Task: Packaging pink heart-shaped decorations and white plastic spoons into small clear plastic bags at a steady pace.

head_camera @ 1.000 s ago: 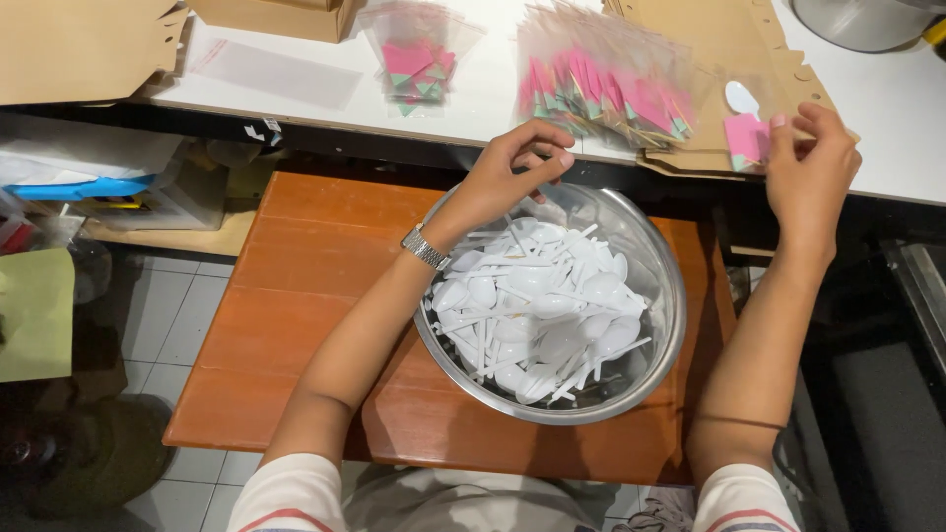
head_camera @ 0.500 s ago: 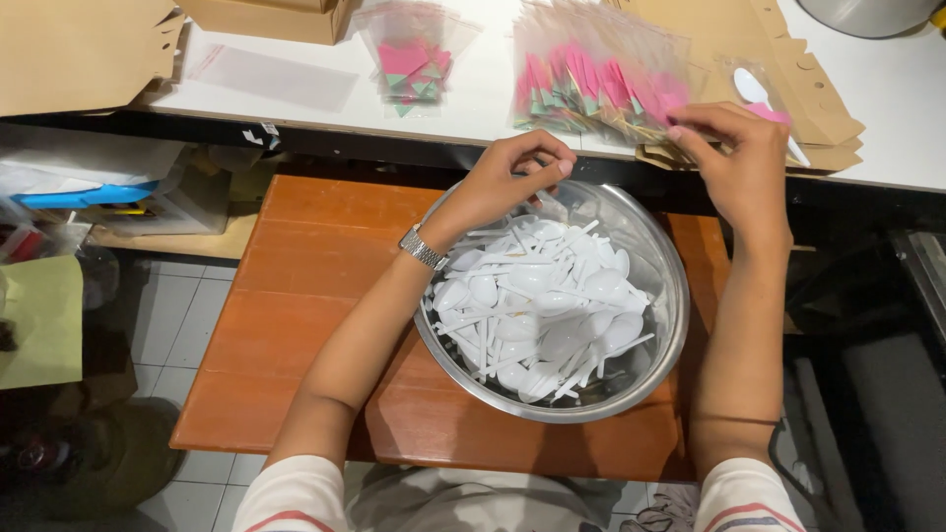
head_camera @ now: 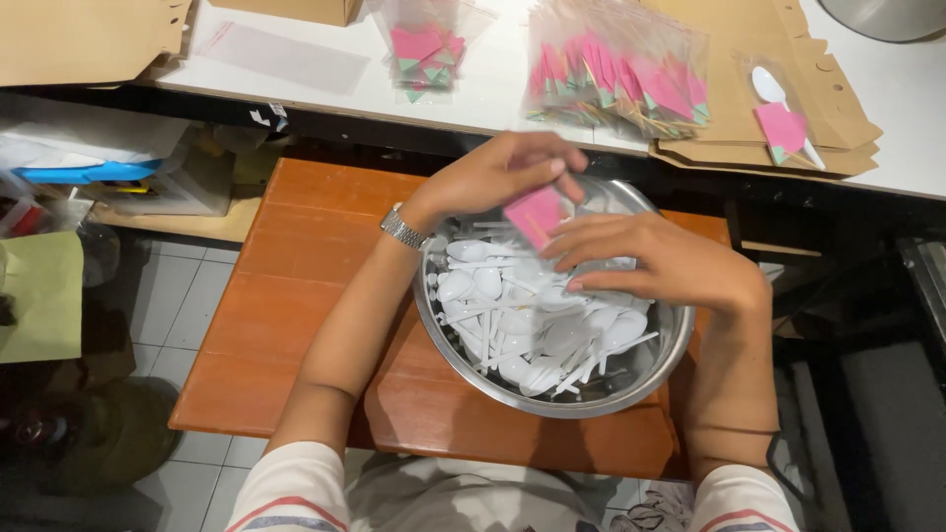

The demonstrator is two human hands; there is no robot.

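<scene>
White worktop runs along the far side, with clear packets of pink-tipped picks and brown cardboard on it. Nearer, on an orange wooden board, a steel bowl holds a heap of white plastic spoons. Both hands meet over the bowl's far rim: the left hand pinches a small pink paper piece, and the right hand, fingers narrowed, touches its near edge. Gripping the paper lightly by its edges should keep it uncreased.
</scene>
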